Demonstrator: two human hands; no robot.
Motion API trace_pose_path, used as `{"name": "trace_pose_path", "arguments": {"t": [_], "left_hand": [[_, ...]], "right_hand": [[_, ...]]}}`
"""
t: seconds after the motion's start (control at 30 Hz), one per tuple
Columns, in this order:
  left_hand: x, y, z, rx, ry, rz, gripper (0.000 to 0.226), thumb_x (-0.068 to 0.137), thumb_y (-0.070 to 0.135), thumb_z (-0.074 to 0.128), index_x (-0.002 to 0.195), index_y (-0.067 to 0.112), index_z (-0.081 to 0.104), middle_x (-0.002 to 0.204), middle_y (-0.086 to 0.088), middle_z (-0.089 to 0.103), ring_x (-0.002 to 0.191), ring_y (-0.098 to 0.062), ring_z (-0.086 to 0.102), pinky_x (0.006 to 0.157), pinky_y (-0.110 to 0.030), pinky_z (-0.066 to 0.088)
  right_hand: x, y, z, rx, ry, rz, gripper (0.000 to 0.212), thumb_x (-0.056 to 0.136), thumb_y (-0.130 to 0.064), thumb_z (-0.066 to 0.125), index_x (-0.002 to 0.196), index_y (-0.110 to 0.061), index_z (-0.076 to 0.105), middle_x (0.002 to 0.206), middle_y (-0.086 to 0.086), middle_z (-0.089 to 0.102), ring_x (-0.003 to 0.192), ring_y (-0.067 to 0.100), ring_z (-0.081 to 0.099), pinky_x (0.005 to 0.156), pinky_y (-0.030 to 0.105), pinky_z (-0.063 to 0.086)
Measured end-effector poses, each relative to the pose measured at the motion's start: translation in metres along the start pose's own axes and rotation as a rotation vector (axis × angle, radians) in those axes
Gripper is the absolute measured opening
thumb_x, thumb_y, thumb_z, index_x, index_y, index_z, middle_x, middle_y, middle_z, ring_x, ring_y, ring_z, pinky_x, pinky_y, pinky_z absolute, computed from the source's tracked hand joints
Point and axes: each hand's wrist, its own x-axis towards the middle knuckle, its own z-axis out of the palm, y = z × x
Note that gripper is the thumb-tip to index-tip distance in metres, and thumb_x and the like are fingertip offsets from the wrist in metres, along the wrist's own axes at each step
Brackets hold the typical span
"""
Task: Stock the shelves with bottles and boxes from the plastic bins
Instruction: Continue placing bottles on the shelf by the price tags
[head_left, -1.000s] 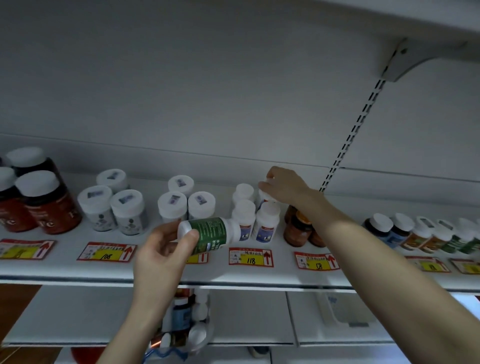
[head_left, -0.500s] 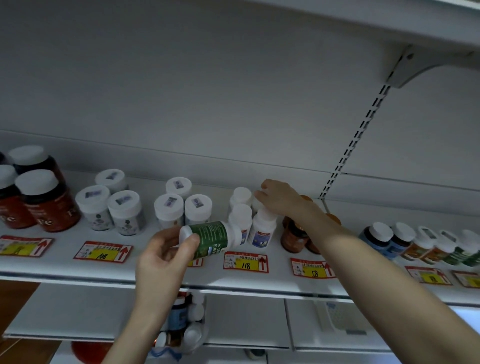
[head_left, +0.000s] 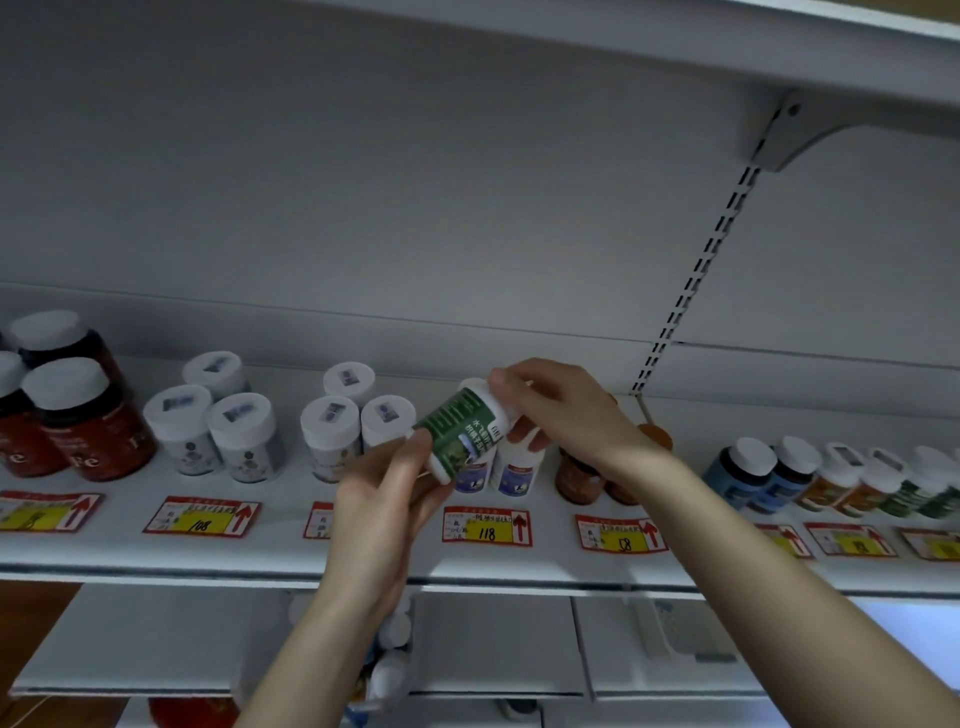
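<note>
The shelf (head_left: 130, 551) already carries many bottles (head_left: 239, 436); your left hand (head_left: 384, 499) and right hand (head_left: 561, 410) both grasp a green-labelled bottle (head_left: 462, 431) near its front edge, not yet placed.

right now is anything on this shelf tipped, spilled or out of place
Nothing on the shelf looks spilled or fallen; everything on it stands upright. The only tilted thing is the green-labelled bottle, held off the shelf by the left hand and right hand, in front of the blue-labelled bottles.
</note>
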Motion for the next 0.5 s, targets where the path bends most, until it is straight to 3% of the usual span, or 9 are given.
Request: {"name": "trace_pose_path", "arguments": {"t": [0.1, 0.23, 0.33, 0.43, 0.5], "left_hand": [[0.002, -0.005, 0.008, 0.072, -0.071, 0.011, 0.02, 0.085, 0.017, 0.058, 0.103, 0.007, 0.061, 0.098, -0.012, 0.071, 0.09, -0.023, 0.069, 0.074, -0.026, 0.057], [0.002, -0.018, 0.02, 0.283, -0.161, 0.065, 0.045, 0.065, 0.031, 0.067, 0.107, 0.021, 0.056, 0.105, -0.006, 0.066, 0.091, -0.021, 0.068, 0.07, -0.026, 0.057], [-0.003, -0.031, 0.04, 0.186, -0.276, -0.052, 0.047, 0.067, 0.032, 0.063, 0.108, 0.012, 0.056, 0.096, -0.01, 0.07, 0.081, -0.029, 0.071, 0.07, -0.032, 0.059], [-0.014, -0.053, 0.062, 0.159, -0.392, -0.146, 0.044, 0.07, 0.037, 0.056, 0.103, 0.009, 0.057, 0.088, -0.01, 0.073, 0.078, -0.027, 0.071, 0.063, -0.025, 0.057], [-0.026, -0.07, 0.08, 0.177, -0.445, -0.171, 0.047, 0.072, 0.04, 0.053, 0.105, 0.007, 0.059, 0.092, -0.012, 0.073, 0.082, -0.026, 0.071, 0.067, -0.026, 0.058]], "right_hand": [[-0.003, 0.003, -0.009, 0.071, 0.098, 0.047, 0.024, 0.088, -0.036, 0.056, 0.095, -0.015, 0.064, 0.077, -0.001, 0.066, 0.058, 0.008, 0.061, 0.051, 0.018, 0.049], [-0.014, 0.017, -0.022, 0.025, 0.218, 0.153, 0.033, 0.085, -0.048, 0.056, 0.081, -0.015, 0.062, 0.066, -0.003, 0.062, 0.049, 0.004, 0.056, 0.05, 0.019, 0.046], [-0.032, 0.03, -0.04, 0.069, 0.251, 0.203, 0.043, 0.086, -0.05, 0.053, 0.082, -0.008, 0.059, 0.064, 0.002, 0.059, 0.056, 0.012, 0.056, 0.056, 0.027, 0.046], [-0.06, 0.044, -0.062, 0.183, 0.301, 0.184, 0.033, 0.088, -0.044, 0.054, 0.083, -0.013, 0.061, 0.068, -0.002, 0.058, 0.061, 0.013, 0.055, 0.056, 0.027, 0.043], [-0.081, 0.054, -0.079, 0.203, 0.364, 0.174, 0.023, 0.089, -0.036, 0.055, 0.079, -0.017, 0.062, 0.065, -0.005, 0.057, 0.054, 0.008, 0.054, 0.049, 0.023, 0.042]]}}
